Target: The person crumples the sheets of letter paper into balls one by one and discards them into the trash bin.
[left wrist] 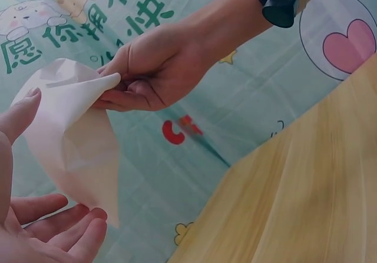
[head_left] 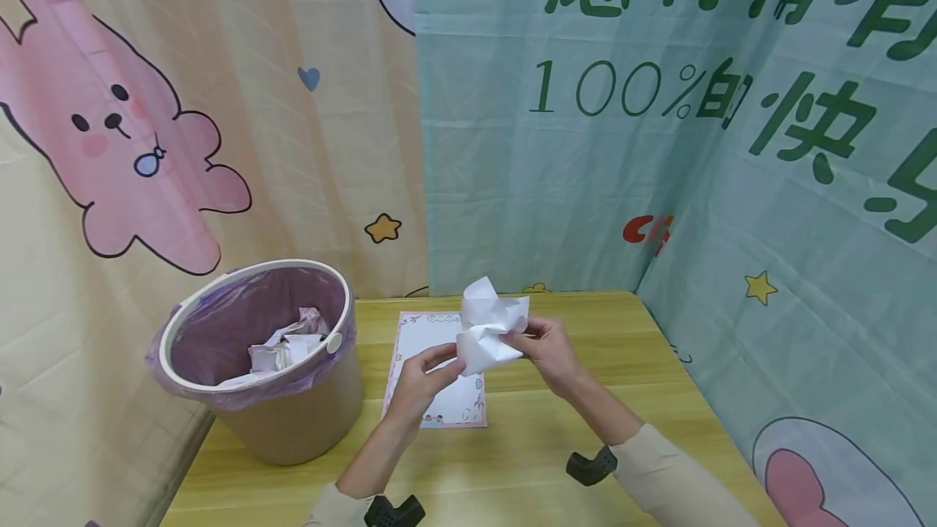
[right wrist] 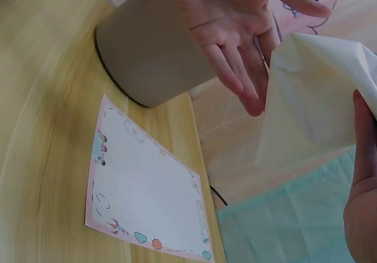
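A creased white sheet of paper [head_left: 486, 330] is held up above the table. My right hand [head_left: 551, 358] pinches its right side between thumb and fingers, as the left wrist view also shows with the right hand [left wrist: 159, 69]. At the paper's lower left is my left hand [head_left: 419, 387], its fingers spread and relaxed. In the right wrist view the left hand [right wrist: 232, 25] shows its palm, fingertips close to the paper's edge; whether they touch it I cannot tell. Beneath lies a flat sheet with a pink decorated border [right wrist: 147, 180], partly hidden in the head view by the hands.
To the left stands a beige bin [head_left: 300, 421] with a purple liner [head_left: 220, 336] and crumpled papers [head_left: 285, 348] inside. The wooden table [head_left: 578, 470] ends at printed curtains [head_left: 527, 210] behind and on the right.
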`<state>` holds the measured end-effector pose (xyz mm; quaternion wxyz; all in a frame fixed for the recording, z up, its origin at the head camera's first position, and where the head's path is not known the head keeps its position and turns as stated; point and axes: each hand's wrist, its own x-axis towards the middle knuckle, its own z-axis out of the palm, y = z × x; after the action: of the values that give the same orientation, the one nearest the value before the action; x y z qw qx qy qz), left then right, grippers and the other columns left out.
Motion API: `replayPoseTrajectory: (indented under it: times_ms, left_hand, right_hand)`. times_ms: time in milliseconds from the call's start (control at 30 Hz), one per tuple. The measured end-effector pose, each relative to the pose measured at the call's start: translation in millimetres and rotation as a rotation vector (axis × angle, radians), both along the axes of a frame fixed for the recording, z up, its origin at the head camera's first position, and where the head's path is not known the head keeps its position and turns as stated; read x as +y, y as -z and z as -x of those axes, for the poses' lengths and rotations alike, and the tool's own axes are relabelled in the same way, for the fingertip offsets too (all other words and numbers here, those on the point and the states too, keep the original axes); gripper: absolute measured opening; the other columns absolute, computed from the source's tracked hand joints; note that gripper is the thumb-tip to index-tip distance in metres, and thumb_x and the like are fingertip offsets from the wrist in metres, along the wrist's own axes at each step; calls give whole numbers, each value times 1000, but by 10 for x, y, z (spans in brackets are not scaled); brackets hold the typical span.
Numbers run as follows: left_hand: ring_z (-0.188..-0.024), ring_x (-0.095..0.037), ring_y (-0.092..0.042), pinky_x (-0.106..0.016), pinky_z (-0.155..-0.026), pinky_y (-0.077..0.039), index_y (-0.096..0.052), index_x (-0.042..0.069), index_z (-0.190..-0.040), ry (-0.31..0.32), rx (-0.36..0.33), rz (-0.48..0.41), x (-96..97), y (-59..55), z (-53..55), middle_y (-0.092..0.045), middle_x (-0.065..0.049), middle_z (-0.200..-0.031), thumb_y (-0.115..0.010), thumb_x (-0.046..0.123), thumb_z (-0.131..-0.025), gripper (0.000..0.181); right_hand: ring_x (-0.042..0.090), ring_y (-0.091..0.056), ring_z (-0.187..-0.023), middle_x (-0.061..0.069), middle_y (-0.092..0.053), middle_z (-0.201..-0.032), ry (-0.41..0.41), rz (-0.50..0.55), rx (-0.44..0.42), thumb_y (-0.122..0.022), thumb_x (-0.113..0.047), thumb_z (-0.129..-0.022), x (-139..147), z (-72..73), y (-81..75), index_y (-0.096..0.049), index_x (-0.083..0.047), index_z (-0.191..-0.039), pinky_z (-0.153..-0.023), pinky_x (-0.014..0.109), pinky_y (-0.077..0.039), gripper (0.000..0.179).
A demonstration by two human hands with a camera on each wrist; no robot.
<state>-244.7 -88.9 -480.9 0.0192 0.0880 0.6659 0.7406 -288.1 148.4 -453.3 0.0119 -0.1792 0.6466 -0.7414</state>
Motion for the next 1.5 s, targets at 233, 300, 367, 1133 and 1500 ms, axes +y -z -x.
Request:
replayPoseTrajectory:
  times_ms: [233, 300, 367, 1133, 1500]
  left_hand:
    - [-119, -30, -63, -47, -104, -48, -63, -6, -133, -31, -3, 15, 25, 6, 46, -66, -17, -130, -79, 24, -94, 52]
    - [-114, -28, -66, -42, -100, -51, -65, -7, -130, -56, 1, 15, 28, 10, 62, -69, -17, -125, -80, 23, -93, 50]
    - [-108, -26, -68, -37, -95, -54, -66, -8, -128, -77, 7, 15, 28, 15, 75, -71, -17, -120, -80, 21, -93, 48]
    - [-88, -25, -75, -29, -73, -61, -70, -16, -112, -153, 125, 15, 28, 5, 67, -74, -24, -98, -76, 4, -93, 28]
    - [-76, -20, -73, -28, -61, -59, -71, -19, -103, -78, 123, 4, -17, -33, 63, -74, -25, -91, -76, -1, -92, 21]
  right_hand:
    - [22, -71, -92, 16, -71, -110, -21, -17, 9, -67, 6, -96, -69, -40, 1, -61, 20, -124, -81, 36, -61, 32]
    - [22, -71, -92, 15, -71, -111, -37, -17, 8, -66, 5, -97, -89, -50, 0, -60, 20, -126, -81, 35, -61, 33]
    - [21, -71, -93, 16, -70, -111, -57, -16, 11, -65, 5, -98, -107, -54, 5, -59, 20, -127, -81, 35, -61, 33]
    - [23, -73, -84, 21, -74, -104, -2, -204, 34, -69, 0, -97, -97, -47, 8, -69, 13, -119, -70, 35, -62, 26]
    - [21, -70, -91, 16, -73, -110, -107, -315, 168, -76, 4, -89, 15, -6, -79, -72, 10, -113, -78, 34, -61, 25]
